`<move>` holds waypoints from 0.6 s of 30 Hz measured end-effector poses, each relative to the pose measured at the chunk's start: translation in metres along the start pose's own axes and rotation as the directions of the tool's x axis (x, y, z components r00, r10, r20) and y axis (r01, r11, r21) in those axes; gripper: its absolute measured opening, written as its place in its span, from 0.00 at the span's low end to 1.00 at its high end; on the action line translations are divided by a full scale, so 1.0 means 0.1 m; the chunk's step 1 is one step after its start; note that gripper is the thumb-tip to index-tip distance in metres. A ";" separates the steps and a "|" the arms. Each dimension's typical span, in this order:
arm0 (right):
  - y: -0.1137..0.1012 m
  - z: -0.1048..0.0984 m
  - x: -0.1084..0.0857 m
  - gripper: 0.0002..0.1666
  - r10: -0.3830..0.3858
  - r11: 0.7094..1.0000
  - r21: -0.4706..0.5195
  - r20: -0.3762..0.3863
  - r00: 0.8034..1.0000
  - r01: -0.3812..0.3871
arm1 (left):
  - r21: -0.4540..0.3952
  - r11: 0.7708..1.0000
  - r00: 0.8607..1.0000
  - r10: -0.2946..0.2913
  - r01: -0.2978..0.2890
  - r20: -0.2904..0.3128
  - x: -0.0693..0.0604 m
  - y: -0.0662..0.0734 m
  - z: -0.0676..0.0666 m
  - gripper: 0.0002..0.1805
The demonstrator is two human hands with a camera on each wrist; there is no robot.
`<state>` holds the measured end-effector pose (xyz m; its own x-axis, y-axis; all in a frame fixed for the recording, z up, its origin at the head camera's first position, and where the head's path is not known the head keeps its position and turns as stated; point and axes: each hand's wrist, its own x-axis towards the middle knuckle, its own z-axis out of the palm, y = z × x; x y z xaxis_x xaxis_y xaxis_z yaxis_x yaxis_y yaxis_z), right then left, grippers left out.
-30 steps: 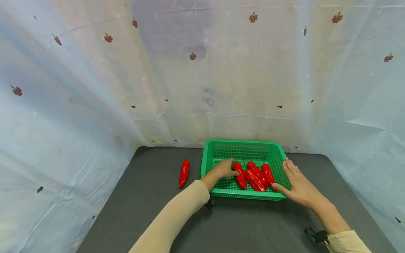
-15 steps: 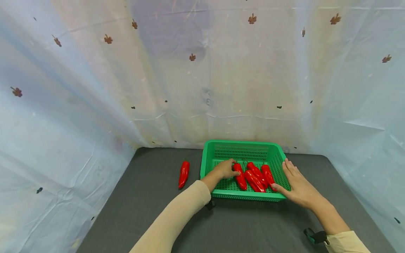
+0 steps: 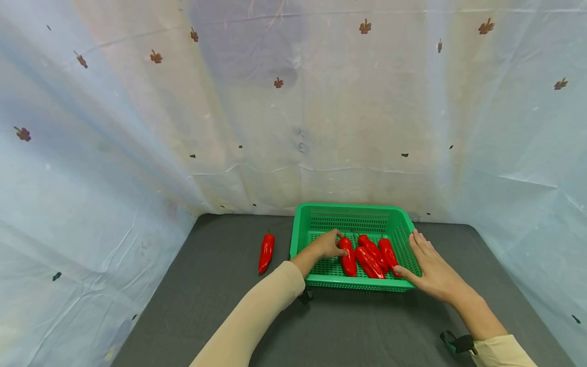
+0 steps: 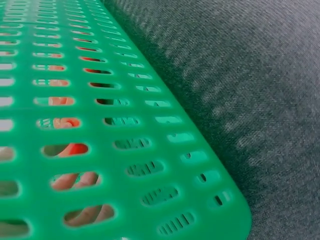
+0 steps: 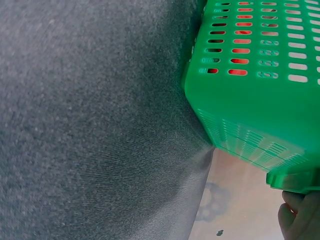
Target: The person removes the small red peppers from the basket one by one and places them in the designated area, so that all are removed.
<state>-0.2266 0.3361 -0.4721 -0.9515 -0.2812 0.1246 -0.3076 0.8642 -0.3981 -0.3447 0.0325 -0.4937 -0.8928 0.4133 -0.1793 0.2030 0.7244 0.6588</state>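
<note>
Inside the green plastic basket (image 3: 357, 282), my left hand (image 3: 324, 244) reaches over the near left side. Its thumb and fingers pinch the leftmost red chili pepper (image 3: 348, 260) near the stem end. Several other glossy red chili peppers (image 3: 369, 263) lie beside it on the basket floor. My right hand (image 3: 433, 270) lies along the basket's right rim with straight fingers, its thumb reaching over the front right corner. Through the slots in the left wrist view, parts of the left fingers (image 4: 87, 215) show. Part of the right hand (image 5: 302, 217) appears beneath the rim in the right wrist view.
One more red chili pepper (image 3: 266, 253) lies on the dark grey tabletop (image 3: 220, 295), left of the basket. A pale patterned sheet (image 3: 321, 127) hangs behind the table and at both sides.
The pepper in my left hand has turned slightly, its tip swinging a little toward the left and the front. The right hand and the basket stay where they were.
</note>
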 end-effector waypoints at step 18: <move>0.03 0.01 -0.01 0.63 -0.003 1.000 0.009 0.001 1.000 0.003 | -0.084 0.996 1.000 0.016 -0.016 0.005 -0.02 0.01 -0.02 0.27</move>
<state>-0.2263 0.3384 -0.4738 -0.9507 -0.2840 0.1245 -0.3100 0.8598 -0.4057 -0.3435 0.0315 -0.4910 -0.8874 0.4278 -0.1720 0.1826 0.6686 0.7209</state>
